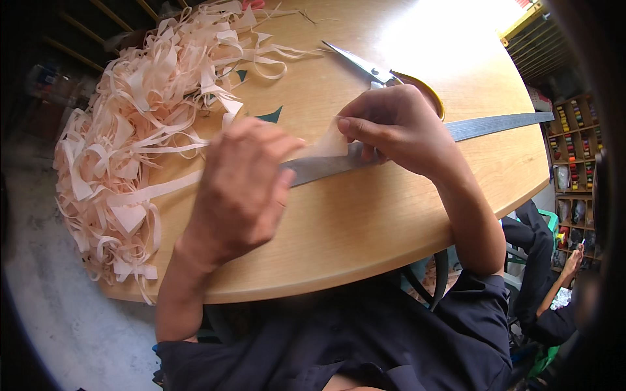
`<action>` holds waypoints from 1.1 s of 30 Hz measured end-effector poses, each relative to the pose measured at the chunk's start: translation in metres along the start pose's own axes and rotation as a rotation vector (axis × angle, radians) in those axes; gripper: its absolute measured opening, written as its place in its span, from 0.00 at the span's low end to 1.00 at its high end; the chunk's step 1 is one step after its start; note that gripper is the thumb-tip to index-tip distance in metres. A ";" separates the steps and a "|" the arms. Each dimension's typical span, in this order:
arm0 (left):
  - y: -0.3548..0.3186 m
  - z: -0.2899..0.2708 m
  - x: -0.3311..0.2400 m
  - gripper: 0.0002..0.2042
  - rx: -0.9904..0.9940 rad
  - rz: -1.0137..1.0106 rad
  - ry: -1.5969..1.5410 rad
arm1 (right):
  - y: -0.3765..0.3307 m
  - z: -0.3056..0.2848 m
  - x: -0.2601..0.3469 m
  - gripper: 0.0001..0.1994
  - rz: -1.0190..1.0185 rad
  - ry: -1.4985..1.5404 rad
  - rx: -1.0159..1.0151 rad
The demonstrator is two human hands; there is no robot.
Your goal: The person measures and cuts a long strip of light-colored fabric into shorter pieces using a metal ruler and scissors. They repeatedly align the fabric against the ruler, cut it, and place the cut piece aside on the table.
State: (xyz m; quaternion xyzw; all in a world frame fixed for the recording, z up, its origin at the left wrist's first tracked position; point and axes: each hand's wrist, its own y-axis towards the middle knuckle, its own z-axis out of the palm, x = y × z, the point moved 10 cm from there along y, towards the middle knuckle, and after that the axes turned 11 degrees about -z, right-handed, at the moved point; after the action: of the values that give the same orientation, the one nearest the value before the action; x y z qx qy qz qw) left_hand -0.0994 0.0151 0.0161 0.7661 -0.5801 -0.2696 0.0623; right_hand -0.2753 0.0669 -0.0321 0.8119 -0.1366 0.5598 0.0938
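My right hand (pixel 399 127) pinches a thin, pale peach piece of fabric (pixel 331 142) between thumb and fingers. Beneath the fabric and that hand, a metal ruler (pixel 499 126) runs slantwise across the table. My left hand (pixel 238 186) hovers over the ruler's left end, its fingers bent and blurred by motion; whether it grips anything cannot be made out. To its left, a pale fabric strip (pixel 171 187) stretches toward the heap. Just beyond my right hand lie scissors (pixel 358 60) with yellow handles, their tips pointing to the far left.
A large tangled heap of peach fabric strips (pixel 140 98) covers the left of the wooden table (pixel 352 241). Dark green scraps (pixel 270 116) lie beside it. At right, another person's hand (pixel 574 259) shows below a shelf of coloured spools (pixel 575 133).
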 end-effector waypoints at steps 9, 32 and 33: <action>-0.011 0.039 -0.010 0.21 0.280 0.036 0.103 | -0.001 -0.022 0.012 0.11 -0.143 -0.277 -0.142; -0.012 0.058 -0.029 0.26 0.346 0.107 0.117 | -0.016 -0.033 0.044 0.06 -0.376 -0.553 -0.233; -0.011 0.059 -0.029 0.26 0.345 0.105 0.112 | -0.015 -0.031 0.039 0.06 -0.347 -0.542 -0.186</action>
State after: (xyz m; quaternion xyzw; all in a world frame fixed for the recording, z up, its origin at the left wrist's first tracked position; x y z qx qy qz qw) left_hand -0.1235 0.0584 -0.0285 0.7478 -0.6526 -0.1194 -0.0238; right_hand -0.2849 0.0857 0.0160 0.9304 -0.0668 0.2842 0.2216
